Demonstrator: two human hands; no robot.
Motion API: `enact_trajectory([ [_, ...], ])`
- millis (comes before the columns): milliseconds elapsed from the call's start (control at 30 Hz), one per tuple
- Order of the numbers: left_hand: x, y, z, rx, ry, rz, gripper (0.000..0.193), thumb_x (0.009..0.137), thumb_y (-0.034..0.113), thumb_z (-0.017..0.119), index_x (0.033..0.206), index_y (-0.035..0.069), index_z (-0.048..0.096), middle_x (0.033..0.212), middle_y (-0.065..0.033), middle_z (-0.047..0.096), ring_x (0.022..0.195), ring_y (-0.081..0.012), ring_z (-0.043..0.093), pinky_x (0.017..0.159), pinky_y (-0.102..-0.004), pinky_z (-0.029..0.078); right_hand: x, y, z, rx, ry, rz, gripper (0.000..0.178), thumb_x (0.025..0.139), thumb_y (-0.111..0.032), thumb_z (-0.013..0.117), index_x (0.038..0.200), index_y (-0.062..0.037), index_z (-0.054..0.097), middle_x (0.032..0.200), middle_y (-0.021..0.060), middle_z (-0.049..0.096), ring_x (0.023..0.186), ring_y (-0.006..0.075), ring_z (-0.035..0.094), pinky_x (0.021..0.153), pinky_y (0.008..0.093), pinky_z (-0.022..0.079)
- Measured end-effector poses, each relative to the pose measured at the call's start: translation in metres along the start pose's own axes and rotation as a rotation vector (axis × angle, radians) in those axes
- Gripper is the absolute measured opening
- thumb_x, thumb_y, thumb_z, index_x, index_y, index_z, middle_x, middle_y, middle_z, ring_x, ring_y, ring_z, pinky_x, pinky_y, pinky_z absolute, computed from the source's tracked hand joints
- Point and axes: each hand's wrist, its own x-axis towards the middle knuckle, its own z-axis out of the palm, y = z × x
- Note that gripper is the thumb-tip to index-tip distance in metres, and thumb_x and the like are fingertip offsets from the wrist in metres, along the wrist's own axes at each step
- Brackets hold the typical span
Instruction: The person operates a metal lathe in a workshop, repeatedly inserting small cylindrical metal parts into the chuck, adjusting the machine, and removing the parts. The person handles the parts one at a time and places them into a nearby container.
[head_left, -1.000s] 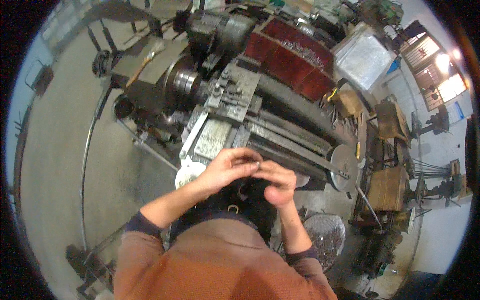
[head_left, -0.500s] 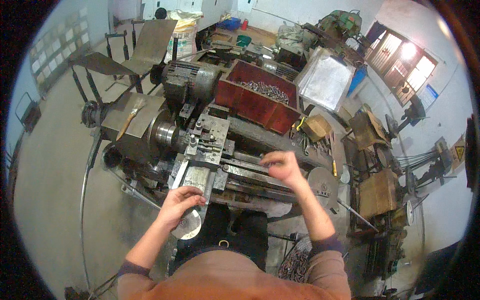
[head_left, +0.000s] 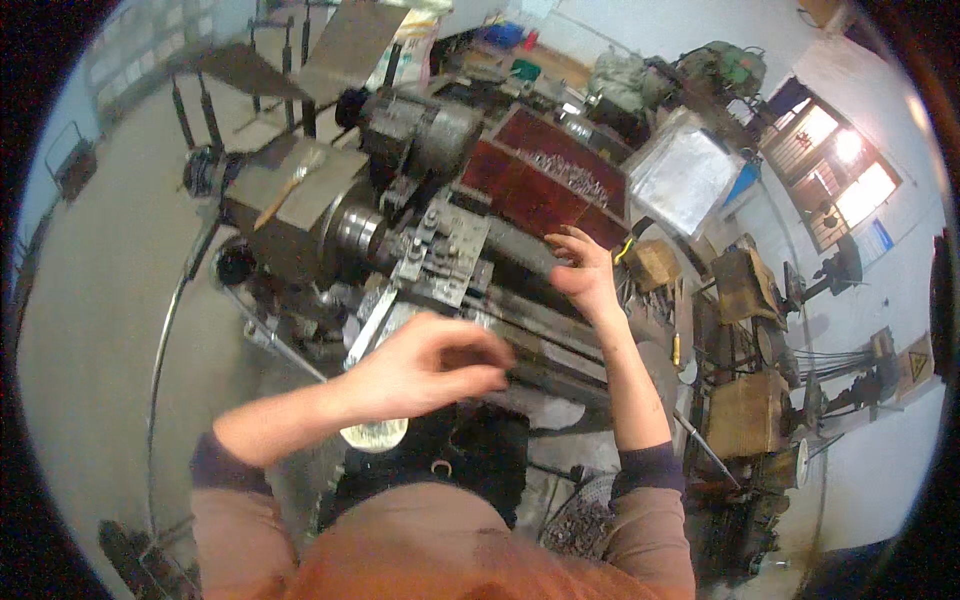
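My left hand hovers over the near part of a small lathe, thumb and fingers curved apart with nothing visible between them. It hides part of the cross slide; a pale round handwheel shows below the wrist. Beyond the fingers is a metal tool block, beside the steel spindle nose. My right hand is raised above the lathe bed, close to the near right corner of a dark red box. Its fingers are loosely bent and apart, and I see nothing in them. Small metal parts fill the box.
A brush lies on the headstock, with an electric motor behind it. Right of the box are a cardboard box and hand tools. A pale sheet-covered panel stands behind. Long metal levers jut out near the floor.
My left hand has left the handwheel area and moved right and up. My right hand has risen toward the red box, its fingers spreading. The whole view has shifted somewhat.
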Motion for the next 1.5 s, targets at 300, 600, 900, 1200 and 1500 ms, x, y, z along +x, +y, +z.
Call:
enact_trajectory([
  [300,0.029,0.103,0.081,0.042,-0.375,0.634,0.024,0.073,0.012,0.059,0.096,0.003,0.058,0.086,-0.0125,0.061,0.072,-0.0298,0.060,0.065,-0.0353,0.049,-0.086,-0.027,-0.015,-0.109,-0.171,0.039,0.045,0.055,-0.007,0.058,0.100,-0.0026,0.064,0.113,0.0207,0.057,0.090,0.0287,0.061,0.080,0.0326,0.048],
  [600,0.027,0.094,0.101,0.022,-0.371,0.650,0.018,0.072,0.009,0.057,0.089,0.003,0.056,0.080,-0.0108,0.058,0.067,-0.0272,0.056,0.062,-0.0349,0.048,-0.109,-0.029,-0.024,-0.055,-0.200,0.005,0.045,0.056,-0.007,0.054,0.100,-0.0009,0.064,0.108,0.0181,0.060,0.089,0.0242,0.062,0.078,0.0312,0.048],
  [900,0.028,0.086,0.093,0.041,-0.469,0.627,0.013,0.071,0.006,0.056,0.083,0.003,0.054,0.074,-0.0091,0.055,0.062,-0.0246,0.053,0.058,-0.0345,0.046,-0.107,-0.030,-0.019,-0.032,-0.216,0.006,0.042,0.056,-0.005,0.055,0.097,0.0004,0.063,0.101,0.0175,0.062,0.087,0.0281,0.062,0.078,0.0326,0.048],
  [1200,0.031,0.086,0.102,0.029,-0.511,0.605,0.008,0.070,0.003,0.054,0.077,0.003,0.051,0.068,-0.0073,0.051,0.058,-0.0221,0.050,0.054,-0.0341,0.044,-0.118,-0.022,-0.016,-0.006,-0.164,-0.028,0.043,0.055,-0.008,0.056,0.098,0.0003,0.062,0.099,0.0179,0.061,0.085,0.0300,0.061,0.077,0.0336,0.048],
  [1500,0.029,0.092,0.099,0.031,-0.586,0.617,0.005,0.068,0.000,0.052,0.071,0.004,0.049,0.062,-0.0056,0.048,0.053,-0.0195,0.047,0.050,-0.0337,0.043,-0.128,-0.019,-0.023,-0.012,-0.176,0.020,0.042,0.057,-0.007,0.055,0.097,0.0013,0.061,0.097,0.0171,0.062,0.084,0.0280,0.061,0.076,0.0323,0.048],
])
